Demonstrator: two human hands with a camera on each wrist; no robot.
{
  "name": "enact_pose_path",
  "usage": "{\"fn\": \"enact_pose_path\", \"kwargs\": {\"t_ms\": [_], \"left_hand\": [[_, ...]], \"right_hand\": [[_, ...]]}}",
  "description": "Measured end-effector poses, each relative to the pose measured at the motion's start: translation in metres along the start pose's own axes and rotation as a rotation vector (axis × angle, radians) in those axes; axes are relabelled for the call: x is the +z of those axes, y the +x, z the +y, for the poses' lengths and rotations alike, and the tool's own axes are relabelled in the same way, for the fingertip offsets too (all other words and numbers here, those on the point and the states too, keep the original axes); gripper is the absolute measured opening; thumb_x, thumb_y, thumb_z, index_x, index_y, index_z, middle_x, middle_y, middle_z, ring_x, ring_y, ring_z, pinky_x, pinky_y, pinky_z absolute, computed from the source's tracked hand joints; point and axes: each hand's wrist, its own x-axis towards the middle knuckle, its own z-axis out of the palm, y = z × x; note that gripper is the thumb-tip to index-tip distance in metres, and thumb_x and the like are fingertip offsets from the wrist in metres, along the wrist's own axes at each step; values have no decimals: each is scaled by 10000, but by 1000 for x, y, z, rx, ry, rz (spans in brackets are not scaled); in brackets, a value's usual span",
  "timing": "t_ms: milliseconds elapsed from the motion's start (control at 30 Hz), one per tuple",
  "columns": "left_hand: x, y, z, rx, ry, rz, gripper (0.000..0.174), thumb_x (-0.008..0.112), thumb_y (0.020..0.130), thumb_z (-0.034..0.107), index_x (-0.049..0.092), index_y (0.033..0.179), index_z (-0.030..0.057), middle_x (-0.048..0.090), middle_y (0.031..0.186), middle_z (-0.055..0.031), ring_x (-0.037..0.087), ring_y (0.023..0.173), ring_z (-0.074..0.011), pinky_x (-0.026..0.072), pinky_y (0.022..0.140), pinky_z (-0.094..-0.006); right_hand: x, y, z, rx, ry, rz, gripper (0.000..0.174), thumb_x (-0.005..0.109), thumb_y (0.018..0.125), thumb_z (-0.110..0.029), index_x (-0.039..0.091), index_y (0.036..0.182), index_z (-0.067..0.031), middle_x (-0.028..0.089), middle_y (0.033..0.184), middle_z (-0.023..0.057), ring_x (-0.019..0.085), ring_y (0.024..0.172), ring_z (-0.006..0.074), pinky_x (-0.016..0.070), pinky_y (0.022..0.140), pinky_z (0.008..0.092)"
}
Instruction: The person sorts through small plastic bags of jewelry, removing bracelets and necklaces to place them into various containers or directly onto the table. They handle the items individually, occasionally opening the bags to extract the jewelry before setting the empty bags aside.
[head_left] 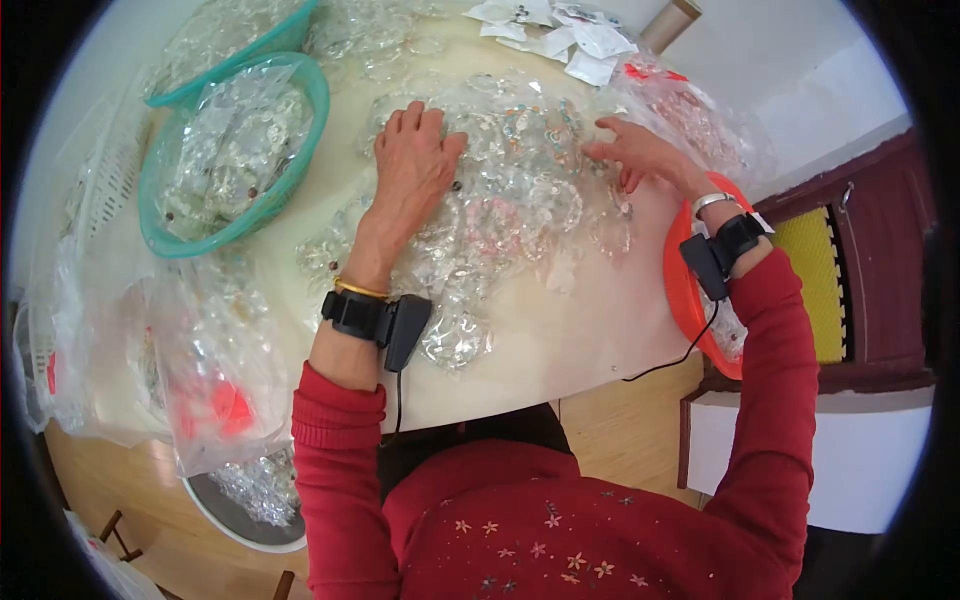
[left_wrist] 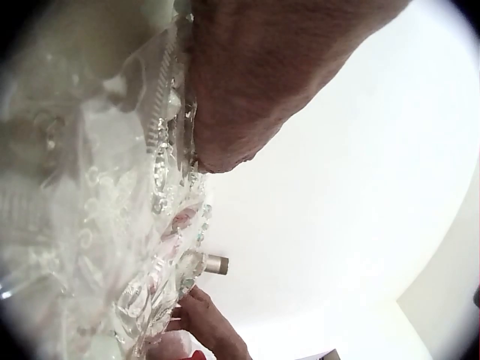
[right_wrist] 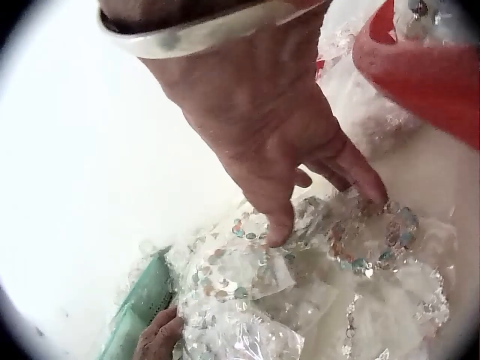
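Note:
A spread pile of clear plastic bags with beaded bracelets (head_left: 520,215) covers the middle of the table. My left hand (head_left: 415,155) rests palm down on the pile's far left side, fingers extended. At the far right edge of the pile is my right hand (head_left: 645,155), its thumb and fingers spread apart. In the right wrist view, the right hand (right_wrist: 277,150) has its fingertips down at bags with a turquoise-and-orange bracelet (right_wrist: 375,247). A pink bracelet (head_left: 490,222) lies nearer the pile's middle. The left fingers are hidden in the left wrist view.
Green baskets (head_left: 318,130) with bagged bracelets stand at the left. A red basket (head_left: 682,290) sits by the right table edge. White packets (head_left: 590,45) and a cardboard tube (head_left: 672,25) lie at the back. Plastic bags (head_left: 220,370) hang over the front left edge.

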Motion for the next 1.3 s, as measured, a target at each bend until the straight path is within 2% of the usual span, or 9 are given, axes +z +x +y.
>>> {"fn": "enact_pose_path", "kwargs": {"t_ms": [200, 367, 567, 767, 867, 967, 1033, 1167, 1300], "left_hand": [[3, 6, -3, -1, -44, 18, 190, 593, 748, 160, 563, 851, 3, 558, 890, -159, 500, 925, -353, 398, 795, -438], [-1, 8, 6, 33, -105, 103, 131, 589, 719, 103, 554, 786, -3, 567, 831, -162, 520, 836, -340, 421, 718, -405], [-12, 20, 3, -342, -583, 2, 128, 586, 710, 66, 545, 801, -15, 587, 789, -114, 551, 738, -279, 434, 644, -366], [-59, 20, 17, -509, -797, -71, 195, 597, 719, 52, 567, 902, -8, 614, 883, -101, 572, 843, -246, 454, 701, -354], [-76, 4, 8, -114, -256, 200, 275, 611, 732, 64, 571, 1000, 15, 600, 1007, -154, 561, 954, -288, 451, 796, -357], [-106, -24, 11, 19, -149, 88, 350, 641, 725, 121, 555, 1048, 20, 546, 1085, -209, 518, 1009, -344, 426, 838, -390], [-120, -47, 19, 99, -93, 40, 389, 656, 721, 150, 547, 1072, 22, 518, 1124, -237, 497, 1037, -372, 413, 860, -407], [-141, -114, 58, 261, 8, -318, 511, 692, 701, 209, 497, 1144, 47, 440, 1231, -216, 423, 1124, -389, 389, 875, -457], [-140, -130, 64, 237, 91, -526, 630, 720, 674, 241, 450, 1213, 61, 397, 1297, -180, 362, 1205, -367, 351, 936, -464]], "right_hand": [[20, 7, -27, -57, 118, 65, 801, 658, 755, -455, 339, 1338, -8, 598, 959, 140, 587, 563, 192, 499, 500, 316], [38, 21, -40, -122, 212, 112, 552, 690, 697, -278, 523, 1139, 7, 609, 844, 90, 550, 549, 152, 461, 507, 298], [72, 20, -79, -406, 521, 112, 206, 659, 604, -101, 626, 783, -4, 592, 685, 24, 503, 542, 111, 409, 515, 245], [85, -6, -94, -645, 341, 233, 195, 621, 610, -53, 635, 799, -7, 582, 651, 1, 489, 557, 90, 404, 531, 234], [81, -34, -86, -754, 169, 399, 199, 610, 618, -30, 630, 814, 1, 585, 651, 14, 482, 562, 87, 399, 541, 229], [90, -60, -72, -651, 31, 514, 244, 657, 642, -49, 620, 880, -6, 627, 802, 68, 569, 691, 143, 456, 637, 257], [109, -92, -63, -993, -121, 823, 300, 698, 677, -120, 610, 947, -22, 618, 978, 103, 597, 911, 248, 475, 790, 303], [168, -165, -61, -1266, -169, 357, 373, 701, 699, -142, 589, 1038, -38, 545, 1175, 111, 471, 1153, 321, 370, 960, 473], [182, -173, -60, -1164, -269, 186, 429, 712, 693, -180, 582, 1091, -88, 497, 1251, 98, 395, 1226, 299, 297, 1007, 506]]}}
